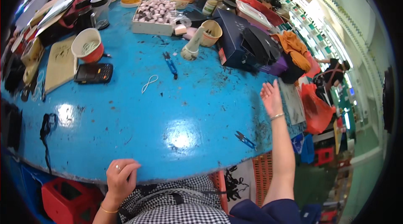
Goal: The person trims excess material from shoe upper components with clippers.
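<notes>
Room [365,144], lit, green-floored, stretches off at three o'clock. Blue table [113,127], glossy, stained, fills centre. Dark box [228,33] at one o'clock, apparently doubling as shelf for black item [262,48]. Right hand [272,98] at three o'clock, fingers loosely extended, nothing held. Left hand [121,178] toward seven, fingers curled, grip unclear. Snips [246,140] between four and five, likely laid near edge for reach.

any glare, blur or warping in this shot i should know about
Head view: two glare spots whiten the blue table, one toward the near middle, one at left; head view: fisheye bends the table's near edge, and the corners go black; head view: the distant co-worker at right looks soft, while the left hand and right hand read clearly enough.
</notes>
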### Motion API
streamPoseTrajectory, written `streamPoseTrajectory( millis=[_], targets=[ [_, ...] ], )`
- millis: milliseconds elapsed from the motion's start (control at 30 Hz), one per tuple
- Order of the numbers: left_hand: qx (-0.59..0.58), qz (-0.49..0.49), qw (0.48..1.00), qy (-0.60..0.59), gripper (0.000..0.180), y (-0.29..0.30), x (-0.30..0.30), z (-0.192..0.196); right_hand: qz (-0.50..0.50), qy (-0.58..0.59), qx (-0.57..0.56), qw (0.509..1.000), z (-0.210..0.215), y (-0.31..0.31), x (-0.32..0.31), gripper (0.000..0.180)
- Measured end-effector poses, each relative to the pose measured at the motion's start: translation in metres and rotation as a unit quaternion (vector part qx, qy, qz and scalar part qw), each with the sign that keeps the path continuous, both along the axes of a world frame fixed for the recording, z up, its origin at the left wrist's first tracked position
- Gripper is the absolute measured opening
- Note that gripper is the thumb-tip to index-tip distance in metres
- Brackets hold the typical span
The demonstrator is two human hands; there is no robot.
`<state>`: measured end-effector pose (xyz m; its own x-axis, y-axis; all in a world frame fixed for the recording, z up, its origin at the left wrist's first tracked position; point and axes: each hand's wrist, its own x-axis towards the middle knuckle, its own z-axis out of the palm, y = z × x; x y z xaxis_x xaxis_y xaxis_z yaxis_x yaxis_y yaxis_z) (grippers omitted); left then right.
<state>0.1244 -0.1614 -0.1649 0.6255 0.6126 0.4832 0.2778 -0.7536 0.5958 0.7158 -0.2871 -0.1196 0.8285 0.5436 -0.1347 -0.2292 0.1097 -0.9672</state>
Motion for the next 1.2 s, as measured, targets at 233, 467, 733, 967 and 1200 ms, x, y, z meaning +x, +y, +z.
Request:
streamPoseTrajectory(
  millis=[233, 467, 733, 967, 1200],
  targets=[
    [0.034, 0.037, 0.996, 0.068, 0.021, 0.001, 0.014, -0.004, 0.013, 0.179, 0.011, 0.984, 0.045, 0.084, 0.094, 0.081],
    [0.053, 0.065, 0.993, 0.082, 0.021, 0.001, 0.014, -0.005, -0.032, 0.115, 0.008, 0.993, 0.037, 0.107, 0.104, 0.064],
    [0.06, 0.064, 0.994, 0.07, 0.021, -0.001, 0.015, -0.003, 0.01, 0.157, -0.019, 0.987, 0.056, 0.087, 0.126, 0.089],
    [0.069, 0.076, 0.993, 0.056, 0.02, 0.0, 0.014, -0.003, -0.05, 0.056, -0.011, 0.997, 0.061, 0.114, 0.149, 0.05],
    [0.07, 0.073, 0.993, 0.056, 0.022, 0.002, 0.011, -0.004, -0.113, -0.069, 0.142, 0.981, 0.068, 0.116, 0.1, 0.042]
  ],
)
